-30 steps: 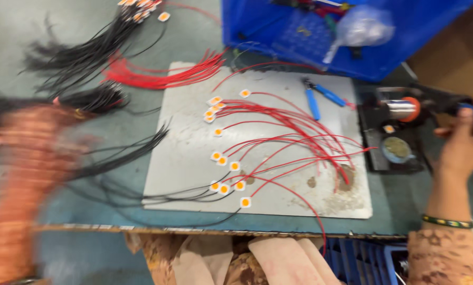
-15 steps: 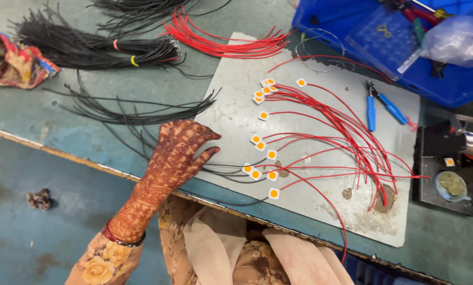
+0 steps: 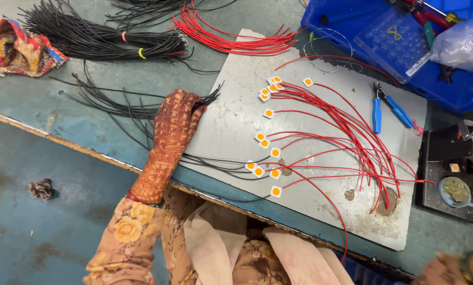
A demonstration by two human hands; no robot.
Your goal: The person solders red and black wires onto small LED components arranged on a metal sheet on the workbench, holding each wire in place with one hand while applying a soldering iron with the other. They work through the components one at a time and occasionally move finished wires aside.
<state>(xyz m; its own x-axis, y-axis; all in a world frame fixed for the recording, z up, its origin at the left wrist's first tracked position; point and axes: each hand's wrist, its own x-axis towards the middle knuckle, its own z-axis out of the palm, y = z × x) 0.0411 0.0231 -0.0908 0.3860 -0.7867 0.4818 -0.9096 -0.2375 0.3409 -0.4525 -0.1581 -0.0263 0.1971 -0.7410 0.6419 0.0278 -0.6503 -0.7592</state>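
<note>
The fingers (image 3: 186,108) of the left hand (image 3: 172,126) lie close together and curl down onto loose black wires (image 3: 115,105) at the left edge of the grey board (image 3: 231,116); whether they pinch a wire or only press on the strands, I cannot tell. The wires fan out from under the fingertips to the left across the bench (image 3: 78,132), and a few ends poke out past the fingertips toward the board. More black strands run under the palm and along the board's near edge to the small LED chips (image 3: 263,169). These square chips, white with orange centres, lie on the board well right of the fingers, each with a red wire (image 3: 342,132) that sweeps off to the right. Beyond the hand, farther up the bench, lie tied bundles of black wire (image 3: 99,34) and a sheaf of loose red wires (image 3: 231,39). Blue-handled pliers (image 3: 387,108) rest on the board's right part, near a blue bin (image 3: 347,21). A patterned cloth (image 3: 15,47) sits at the far left. The right hand (image 3: 453,266) shows only at the lower right corner, blurred and cut by the frame, so its fingers cannot be read.
</note>
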